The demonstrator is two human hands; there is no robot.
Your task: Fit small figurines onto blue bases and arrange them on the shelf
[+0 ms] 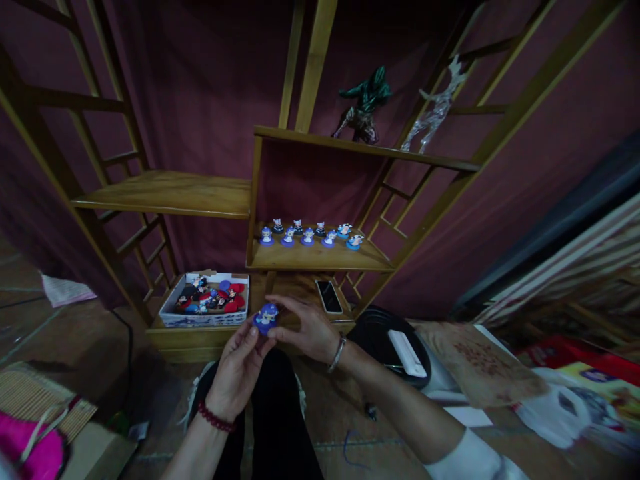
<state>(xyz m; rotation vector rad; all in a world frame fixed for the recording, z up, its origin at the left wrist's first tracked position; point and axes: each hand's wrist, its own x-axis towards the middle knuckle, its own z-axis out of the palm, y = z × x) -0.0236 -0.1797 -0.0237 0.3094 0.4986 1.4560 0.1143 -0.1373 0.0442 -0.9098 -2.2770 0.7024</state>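
Between both hands is a small purple figurine [265, 319] on a round purple base, held upright above my knees. My left hand [240, 360] is closed on its lower left side, the thumb against the base. From the right, my right hand [310, 327] grips it with thumb and fingers around its other side. Beyond them, a white cardboard box [205, 321] holds several jumbled figurines in red, black and blue. On the middle shelf [320, 258] stand several small figurines in two rows, including a purple one [308, 237] at the front.
A phone [329, 297] lies on the lowest shelf. Higher up stand a dark green statue [367, 107] and a clear one [435, 110]. Wooden posts frame the shelves. A black round lid [385, 347] and a plastic bag [555, 410] are at right, a cardboard box [100, 453] at left.
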